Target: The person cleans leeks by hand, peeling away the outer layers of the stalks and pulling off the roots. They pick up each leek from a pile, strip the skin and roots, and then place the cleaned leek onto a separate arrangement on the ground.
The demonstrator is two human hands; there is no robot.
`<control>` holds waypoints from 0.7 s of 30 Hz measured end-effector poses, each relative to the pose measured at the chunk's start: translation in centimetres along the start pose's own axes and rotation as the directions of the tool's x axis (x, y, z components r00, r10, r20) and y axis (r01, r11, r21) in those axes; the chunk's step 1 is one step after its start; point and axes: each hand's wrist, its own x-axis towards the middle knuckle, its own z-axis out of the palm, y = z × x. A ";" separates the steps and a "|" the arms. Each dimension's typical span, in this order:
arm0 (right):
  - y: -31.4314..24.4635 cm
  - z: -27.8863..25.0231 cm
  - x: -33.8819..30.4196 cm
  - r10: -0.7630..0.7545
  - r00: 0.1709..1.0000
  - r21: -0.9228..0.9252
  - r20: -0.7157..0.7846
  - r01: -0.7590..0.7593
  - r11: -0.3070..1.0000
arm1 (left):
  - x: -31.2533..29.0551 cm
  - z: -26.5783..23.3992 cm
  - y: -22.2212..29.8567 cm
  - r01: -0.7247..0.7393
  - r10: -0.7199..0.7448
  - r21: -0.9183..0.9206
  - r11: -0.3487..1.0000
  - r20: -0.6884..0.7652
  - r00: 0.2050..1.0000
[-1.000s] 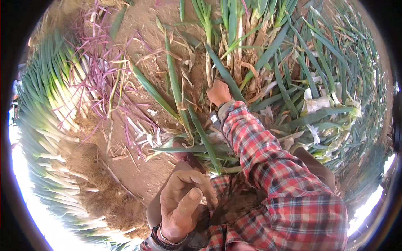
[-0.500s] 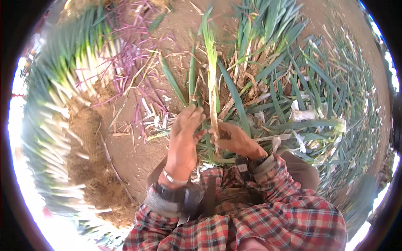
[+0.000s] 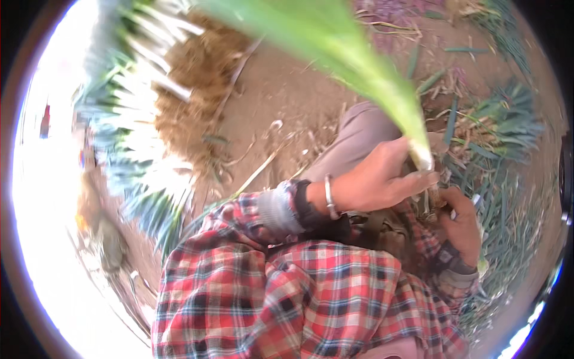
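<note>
My left hand [image 3: 376, 179], with a bracelet at its wrist, is closed around the pale stalk of a large green onion [image 3: 394, 102]. Its green leaves sweep up and leftward across the view, blurred by motion. Below and to the right of that grip, my right hand [image 3: 461, 224] has its fingers curled at the onion's brownish lower end. The fingers partly hide this end, so its roots cannot be made out clearly.
A long row of green onions [image 3: 140, 119] lies on the left, its brown root mass [image 3: 191, 78] facing inward. A leafy onion bunch [image 3: 508, 122] lies far right. Stripped green leaves [image 3: 508, 233] cover the ground beside my right arm. Purple strands [image 3: 394, 30] lie at the back.
The view has swung left, so the surroundings appear shifted rightward. My left hand, earlier beside the onion with fingers apart, now grips its stalk, and the leaves lean left.
</note>
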 end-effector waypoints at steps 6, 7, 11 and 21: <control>-9.7 4.3 7.6 -0.461 0.855 -0.223 0.237 0.509 0.831 | -14.7 -4.9 1.9 0.049 -0.202 -0.340 0.939 -0.431 0.880; -10.9 5.2 8.7 -0.459 0.851 -0.228 0.256 0.515 0.826 | -17.1 -5.9 1.7 0.057 -0.251 -0.347 0.936 -0.546 0.799; -13.6 6.3 12.1 -0.439 0.870 -0.231 0.223 0.485 0.844 | -27.9 -11.6 0.9 -0.074 -0.393 -0.466 0.882 -0.812 0.432; -6.7 5.0 11.9 -0.279 0.956 -0.227 0.088 0.291 0.929 | -45.2 -11.5 -14.2 -0.349 -0.779 -0.732 0.585 -0.626 0.008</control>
